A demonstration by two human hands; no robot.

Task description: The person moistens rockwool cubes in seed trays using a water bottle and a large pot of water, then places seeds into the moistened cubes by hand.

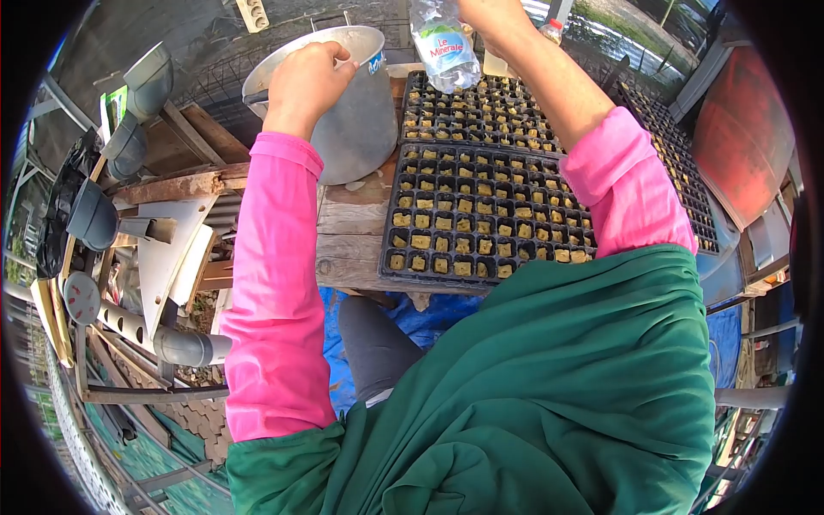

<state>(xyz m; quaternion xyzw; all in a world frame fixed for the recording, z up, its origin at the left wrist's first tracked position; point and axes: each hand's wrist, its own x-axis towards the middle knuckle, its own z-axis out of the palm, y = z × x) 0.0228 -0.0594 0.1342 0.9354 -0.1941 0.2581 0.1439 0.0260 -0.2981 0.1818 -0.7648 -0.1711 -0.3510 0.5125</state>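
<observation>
My left hand (311, 81) is over the near rim of a large grey metal pot (356, 129), its fingers bent together; whether it pinches anything is too small to tell. At the top edge, my right hand (493, 19) is partly cut off by the frame, beside a clear plastic bottle (445, 51) with a blue and white label. The bottle hangs tilted above a black seedling tray (412, 137); the fingers on it are hidden. Nearer to me lies a second black tray (390, 249) with small yellowish cubes in its cells.
A wooden table (352, 249) bears the pot and trays. Another black tray (678, 172) and a red container (747, 129) stand at the right. Grey pots (93, 215), boards and a grey pipe (184, 346) are at the left. A blue tarp (339, 352) lies below.
</observation>
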